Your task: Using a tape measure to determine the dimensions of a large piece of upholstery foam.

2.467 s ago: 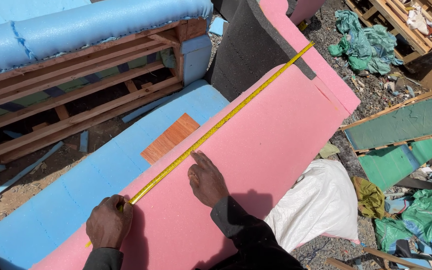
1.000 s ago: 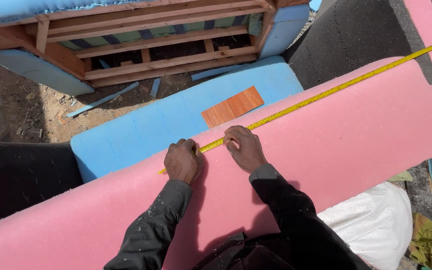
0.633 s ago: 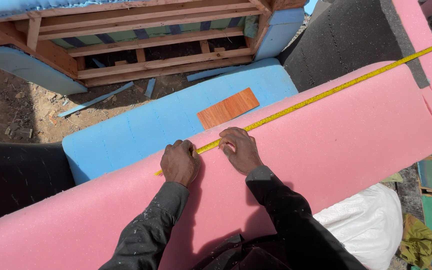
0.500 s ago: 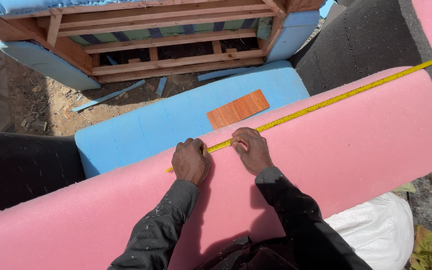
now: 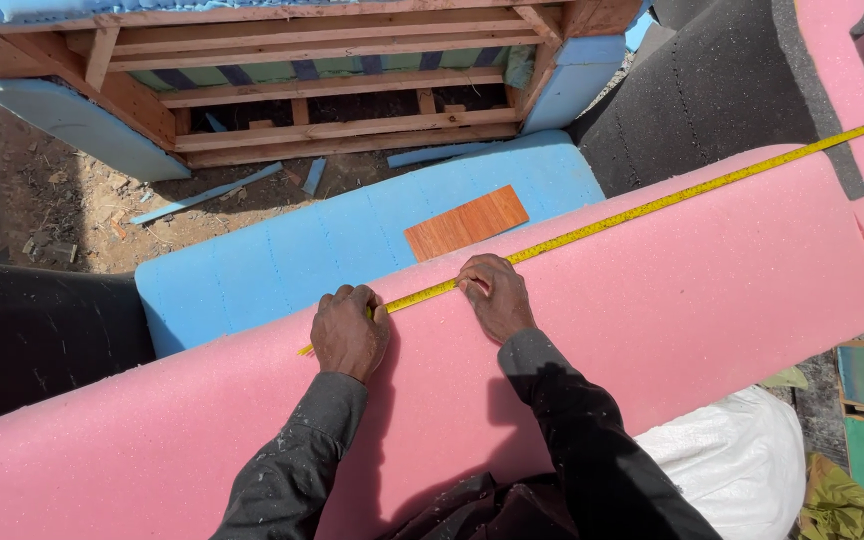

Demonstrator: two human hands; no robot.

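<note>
Yellow tape measure (image 5: pixel 642 208) stretched along pink foam slab (image 5: pixel 652 300), long axis running up-right from both hands. Left hand (image 5: pixel 349 332) closed on tape's near end; right hand (image 5: pixel 493 295) just beside, fingertips pressing tape flat, nearer the free length.

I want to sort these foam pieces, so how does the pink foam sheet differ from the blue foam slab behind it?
The pink foam sheet is far longer, running across the whole view; the blue foam slab is shorter. The pink sheet carries the yellow tape measure and both hands, left hand and right hand; the blue slab carries only a small orange-brown wooden piece. Both look soft, with rounded edges.
</note>
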